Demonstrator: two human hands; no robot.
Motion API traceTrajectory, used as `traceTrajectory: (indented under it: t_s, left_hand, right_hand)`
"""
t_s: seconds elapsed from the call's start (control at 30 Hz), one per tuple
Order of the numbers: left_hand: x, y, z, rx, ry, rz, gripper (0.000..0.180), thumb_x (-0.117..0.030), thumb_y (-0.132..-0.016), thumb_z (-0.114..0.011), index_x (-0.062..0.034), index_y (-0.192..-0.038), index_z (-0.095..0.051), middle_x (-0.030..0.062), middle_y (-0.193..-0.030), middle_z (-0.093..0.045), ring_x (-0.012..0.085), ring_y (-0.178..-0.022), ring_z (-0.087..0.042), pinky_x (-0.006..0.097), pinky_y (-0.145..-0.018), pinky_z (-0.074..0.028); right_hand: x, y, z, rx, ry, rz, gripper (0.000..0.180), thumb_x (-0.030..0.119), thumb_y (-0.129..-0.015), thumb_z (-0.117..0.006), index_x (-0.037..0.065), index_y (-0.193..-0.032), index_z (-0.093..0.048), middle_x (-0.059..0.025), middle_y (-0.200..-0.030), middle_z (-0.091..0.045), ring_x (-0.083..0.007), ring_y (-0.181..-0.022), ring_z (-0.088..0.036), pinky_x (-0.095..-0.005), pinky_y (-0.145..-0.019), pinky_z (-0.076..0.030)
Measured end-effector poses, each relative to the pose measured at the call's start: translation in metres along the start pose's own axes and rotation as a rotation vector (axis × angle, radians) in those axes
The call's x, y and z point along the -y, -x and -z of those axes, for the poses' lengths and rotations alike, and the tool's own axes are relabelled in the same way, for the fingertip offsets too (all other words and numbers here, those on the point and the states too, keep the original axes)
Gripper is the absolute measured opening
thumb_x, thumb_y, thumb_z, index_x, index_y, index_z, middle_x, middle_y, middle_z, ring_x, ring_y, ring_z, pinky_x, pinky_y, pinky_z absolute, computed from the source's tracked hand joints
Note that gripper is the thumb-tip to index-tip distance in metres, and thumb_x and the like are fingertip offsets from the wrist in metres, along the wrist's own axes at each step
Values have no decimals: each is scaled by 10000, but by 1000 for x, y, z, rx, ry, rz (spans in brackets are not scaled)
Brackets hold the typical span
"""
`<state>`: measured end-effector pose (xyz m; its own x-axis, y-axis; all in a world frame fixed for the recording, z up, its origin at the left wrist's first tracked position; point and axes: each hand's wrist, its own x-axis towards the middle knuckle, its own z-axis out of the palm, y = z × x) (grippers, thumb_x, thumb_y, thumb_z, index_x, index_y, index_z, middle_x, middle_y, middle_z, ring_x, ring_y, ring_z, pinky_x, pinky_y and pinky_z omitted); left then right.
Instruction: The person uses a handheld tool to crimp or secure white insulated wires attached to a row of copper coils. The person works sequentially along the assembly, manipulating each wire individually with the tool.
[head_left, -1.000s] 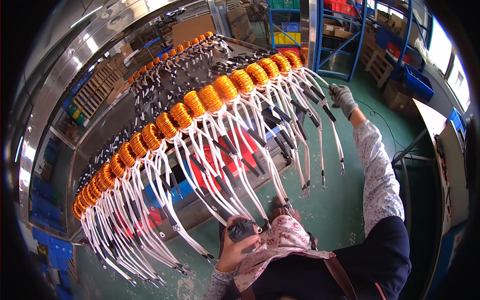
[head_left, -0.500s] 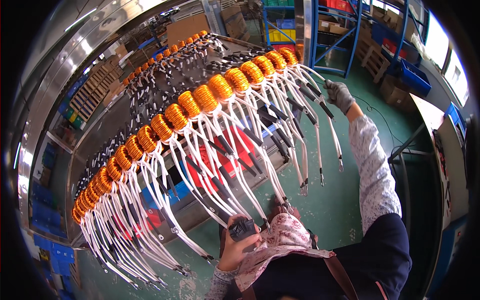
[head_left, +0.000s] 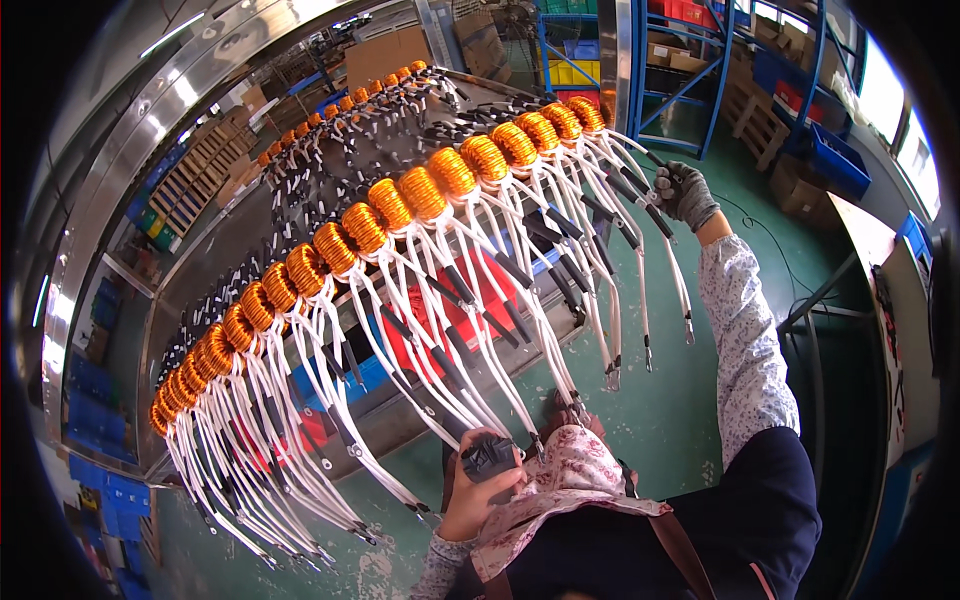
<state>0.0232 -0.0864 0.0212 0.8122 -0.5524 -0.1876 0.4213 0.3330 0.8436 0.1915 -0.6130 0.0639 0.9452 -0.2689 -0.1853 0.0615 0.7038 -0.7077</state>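
Note:
A long row of copper-wound ring coils [head_left: 428, 193] runs from lower left to upper right, with white leads [head_left: 350, 440] hanging toward me. Many leads carry black sleeves and end in metal lugs. At the row's right end my right hand [head_left: 686, 196], in a grey glove, is closed around the end of one white lead [head_left: 627, 142], stretched out from the last coil. My bare left hand [head_left: 475, 500] stays low in front of my body, its fingers wrapped round a dark, blocky object [head_left: 489, 457] whose kind I cannot make out.
Behind the row, a metal table [head_left: 400, 150] bears more coils and black-sleeved leads. Red bins [head_left: 480, 290] sit beneath the hanging leads. A blue shelf rack [head_left: 685, 85] stands at the far right, with a blue crate [head_left: 838, 160] nearby and a workbench [head_left: 862, 228] along the right.
The view has shifted slightly, so the coils appear a little further right and lower. My right hand stays at the same lead, its wrist slightly turned. My left hand keeps hold of the dark object.

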Motion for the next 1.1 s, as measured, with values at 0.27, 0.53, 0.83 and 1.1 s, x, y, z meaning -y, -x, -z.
traceTrajectory:
  t_s: [0.27,0.53,0.83,1.1]
  left_hand:
    - [1,12,-4,33,-11,-43,497,30,-793,-647,-74,-1194,-371,99,-876,-580,176,-678,-609,284,-566,-500]
    - [15,38,4,62,111,-23,563,-28,-776,-704,-106,-1248,-406,72,-914,-573,171,-818,-594,312,-715,-483]
    - [50,73,2,311,-324,-19,669,-83,-700,-767,-42,-1290,-456,111,-1203,-536,234,-1159,-511,371,-982,-415]
    - [54,92,38,281,-561,-65,733,-114,-695,-791,-37,-1324,-424,109,-1233,-532,229,-1198,-474,356,-1033,-366]
  right_hand:
    - [-7,22,-20,-132,1,67,338,380,-925,-486,94,-757,-550,-15,-580,-523,-145,-445,-431,-311,-487,-380]
    - [-120,188,-77,-66,742,896,280,276,-916,-592,16,-1015,-621,-23,-804,-570,-95,-713,-486,-250,-626,-399]
    - [-298,311,-128,1178,939,565,359,257,-940,-539,1,-1186,-593,-159,-1084,-620,-342,-968,-601,-402,-883,-470]
    - [-330,318,-118,1336,970,349,353,204,-946,-527,-12,-1225,-533,-184,-1170,-573,-354,-1102,-542,-425,-948,-430]
